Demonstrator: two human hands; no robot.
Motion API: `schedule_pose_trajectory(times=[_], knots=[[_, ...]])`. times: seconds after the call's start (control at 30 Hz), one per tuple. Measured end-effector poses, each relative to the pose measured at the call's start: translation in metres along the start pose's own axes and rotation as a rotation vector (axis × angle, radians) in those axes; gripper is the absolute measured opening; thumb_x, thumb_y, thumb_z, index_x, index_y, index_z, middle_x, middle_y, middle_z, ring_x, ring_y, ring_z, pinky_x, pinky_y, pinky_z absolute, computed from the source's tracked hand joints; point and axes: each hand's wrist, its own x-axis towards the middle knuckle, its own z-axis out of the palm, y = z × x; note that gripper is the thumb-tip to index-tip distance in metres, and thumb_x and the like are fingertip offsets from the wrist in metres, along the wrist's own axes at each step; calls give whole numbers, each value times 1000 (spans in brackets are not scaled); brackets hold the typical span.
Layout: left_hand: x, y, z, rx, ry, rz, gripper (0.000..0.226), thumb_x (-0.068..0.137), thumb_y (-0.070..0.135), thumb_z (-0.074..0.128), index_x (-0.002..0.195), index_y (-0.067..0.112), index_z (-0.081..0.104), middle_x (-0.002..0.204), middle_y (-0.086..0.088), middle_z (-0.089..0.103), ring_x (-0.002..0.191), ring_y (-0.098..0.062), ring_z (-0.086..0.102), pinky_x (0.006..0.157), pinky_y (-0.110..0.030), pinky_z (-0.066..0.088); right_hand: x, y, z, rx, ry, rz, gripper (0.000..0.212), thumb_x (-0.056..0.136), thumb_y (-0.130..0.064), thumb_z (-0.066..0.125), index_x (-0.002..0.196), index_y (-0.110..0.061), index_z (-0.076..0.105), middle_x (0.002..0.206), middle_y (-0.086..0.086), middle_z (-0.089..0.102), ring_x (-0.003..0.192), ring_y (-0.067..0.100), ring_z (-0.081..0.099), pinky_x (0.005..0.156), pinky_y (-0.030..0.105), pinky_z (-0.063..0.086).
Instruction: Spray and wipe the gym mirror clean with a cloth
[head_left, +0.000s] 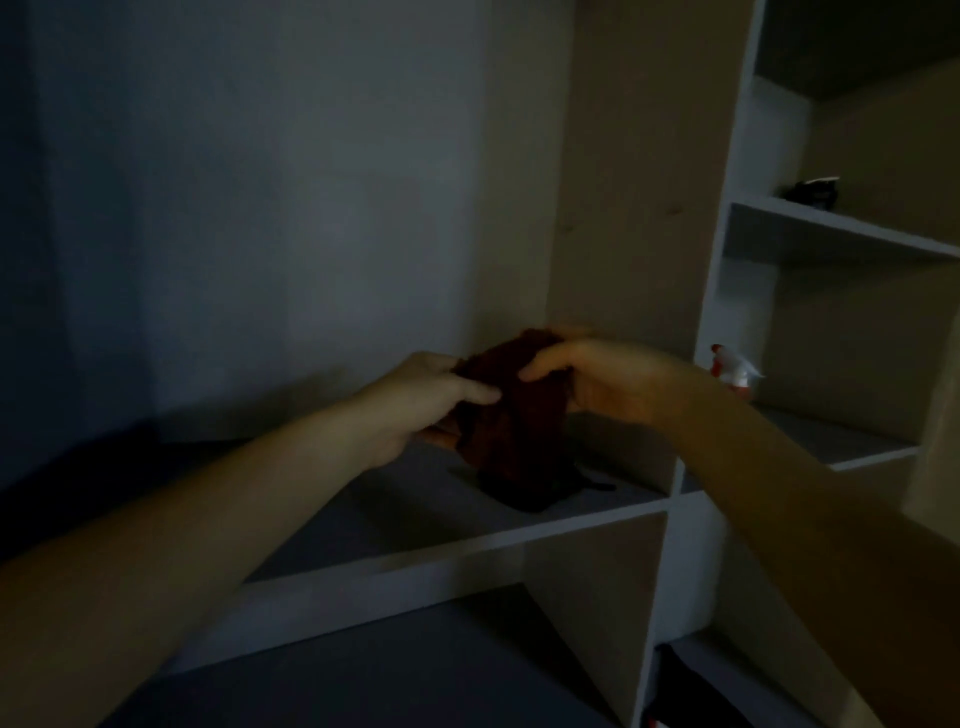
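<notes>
Head view: my left hand (431, 400) and right hand (597, 379) fingers clamp dark red cloth (511, 421), fetching it. Next, probably white plastic spray bottle (735, 371), right of fingers.

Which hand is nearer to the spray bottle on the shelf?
Right. The right hand grips the dark red cloth just left of the spray bottle; the left hand grips the cloth's far side, farther from the bottle.

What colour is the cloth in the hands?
Dark red, almost maroon, cloth, seen in the dim head view.
</notes>
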Motion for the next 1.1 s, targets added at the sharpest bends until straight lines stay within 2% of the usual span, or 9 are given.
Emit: schedule_pose_trajectory(times=[0.17,0.3,0.4,0.5,0.6,0.7,0.87,0.97,1.1], knots=[[-35,-22,-57,70,66,-139,14,98,4,66,111,7,65,92,-11,72,73,-20,69,59,-31,61,31,6,58,-213,-33,7,15,92,-5,74,106,-10,70,109,12,72,106,25,69,85,34,60],[-51,-60,-95,765,371,74,31,90,23,78,113,20,57,105,1,66,98,-23,67,87,-34,55,50,26,96,-726,135,-222,26,93,-19,76,111,-7,62,109,8,60,106,27,62,82,33,52],[-68,-86,-97,964,147,163,23,92,39,74,112,29,67,108,7,63,106,-19,64,89,-32,51,37,50,118,-859,41,-313,13,93,-16,73,105,-11,71,106,5,68,101,22,66,82,28,49],[-74,-110,-93,1119,-167,51,48,92,64,49,119,32,71,116,5,65,103,-16,63,90,-39,54,22,80,142,-1022,-199,-217,14,97,-26,68,107,-18,74,105,3,71,94,20,67,85,37,55],[-72,-116,-97,1092,-167,45,39,98,60,50,107,30,72,106,4,67,92,-14,64,84,-41,56,20,93,148,-997,-177,-170,24,102,-21,57,121,-23,72,116,4,71,100,22,67,84,30,49],[-74,-107,-94,1061,-128,137,20,99,49,61,106,32,70,107,8,61,94,-13,62,78,-34,52,4,83,139,-890,-81,-165,32,105,-13,52,132,-18,70,132,3,67,119,20,63,97,23,42],[-81,-83,-57,785,-3,254,12,98,36,69,104,27,75,106,11,73,95,-8,68,91,-38,57,-60,72,91,-791,110,-132,28,103,-9,56,123,-14,74,124,5,72,111,17,67,102,34,51],[-90,-58,-5,623,-51,326,11,95,32,72,90,24,78,91,10,76,88,-6,70,89,-37,58,-118,72,52,-761,207,-60,21,102,-11,61,116,-16,75,120,6,72,109,18,67,101,32,51],[-107,-17,89,360,-233,331,14,96,25,74,84,20,79,82,1,77,82,-14,70,81,-34,52,-225,66,-9,-566,440,-8,14,96,-3,68,99,-13,77,109,21,74,105,40,68,100,52,51]])
